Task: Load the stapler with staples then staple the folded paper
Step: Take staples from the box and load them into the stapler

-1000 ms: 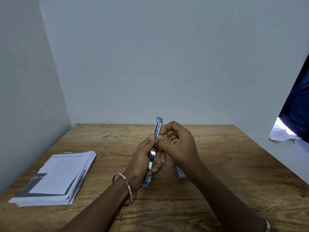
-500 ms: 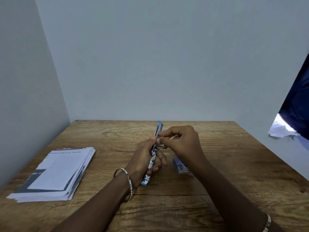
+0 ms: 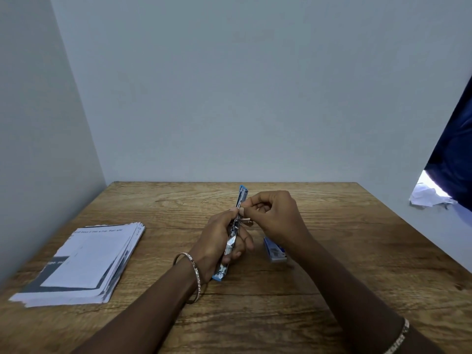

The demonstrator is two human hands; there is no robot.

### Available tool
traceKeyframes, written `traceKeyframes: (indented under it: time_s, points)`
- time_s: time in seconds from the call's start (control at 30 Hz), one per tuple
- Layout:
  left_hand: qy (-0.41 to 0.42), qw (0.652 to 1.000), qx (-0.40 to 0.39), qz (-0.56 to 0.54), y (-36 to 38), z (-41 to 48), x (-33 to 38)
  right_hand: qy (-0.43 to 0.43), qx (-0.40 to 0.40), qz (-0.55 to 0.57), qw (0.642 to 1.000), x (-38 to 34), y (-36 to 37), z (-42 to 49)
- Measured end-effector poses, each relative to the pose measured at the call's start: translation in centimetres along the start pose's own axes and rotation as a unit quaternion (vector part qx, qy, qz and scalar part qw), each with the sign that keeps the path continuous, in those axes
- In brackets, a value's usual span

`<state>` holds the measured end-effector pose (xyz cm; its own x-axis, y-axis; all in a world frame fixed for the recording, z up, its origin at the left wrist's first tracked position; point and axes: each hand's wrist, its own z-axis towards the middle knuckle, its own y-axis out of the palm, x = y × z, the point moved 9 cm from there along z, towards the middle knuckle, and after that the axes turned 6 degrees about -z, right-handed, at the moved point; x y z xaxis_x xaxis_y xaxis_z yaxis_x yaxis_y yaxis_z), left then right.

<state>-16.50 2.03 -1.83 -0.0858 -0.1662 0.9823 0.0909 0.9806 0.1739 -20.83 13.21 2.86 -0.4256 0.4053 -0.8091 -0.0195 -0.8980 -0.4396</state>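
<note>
Pale grey walls meet behind a wooden table (image 3: 332,251). Above its middle, the left hand (image 3: 219,241) wraps its fingers around a blue and silver stapler (image 3: 236,231), held opened out and pointing toward the far edge. The right hand (image 3: 274,215) pinches its fingers at the stapler's metal channel; what they hold is too small to tell. A small blue staple box (image 3: 274,251) lies just right of the hands. Folded paper (image 3: 84,261) sits stacked near the left edge.
</note>
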Motion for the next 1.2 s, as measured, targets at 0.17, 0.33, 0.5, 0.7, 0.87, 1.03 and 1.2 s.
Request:
traceKeyframes:
  time_s: [0.17,0.33,0.5,0.7,0.87,1.03,1.2]
  points:
    - [-0.015,1.000,-0.002,-0.014,0.1,0.0,0.0,-0.017,-0.016,-0.045,0.999,-0.5,0.4,-0.1]
    - [-0.022,1.000,-0.005,-0.019,0.1,0.0,0.0,-0.056,-0.017,-0.154,0.986,-1.4,0.8,-0.4]
    - [-0.014,1.000,0.000,-0.005,-0.1,0.1,0.0,-0.060,-0.029,-0.175,0.982,-1.7,1.0,-0.5]
    - [-0.025,1.000,-0.007,-0.012,0.0,0.2,-0.1,-0.063,-0.042,-0.184,0.980,-1.6,1.4,-0.4]
    - [-0.044,0.998,-0.021,-0.035,0.1,0.2,-0.3,-0.081,-0.041,-0.175,0.980,-1.6,1.4,-0.4]
    - [-0.050,0.997,-0.027,-0.045,0.0,0.4,-0.4,-0.087,-0.010,-0.142,0.986,-1.9,0.5,-0.1]
    - [-0.054,0.997,-0.023,-0.040,-0.2,0.6,-0.5,-0.051,-0.006,-0.090,0.995,-1.3,-0.3,0.3]
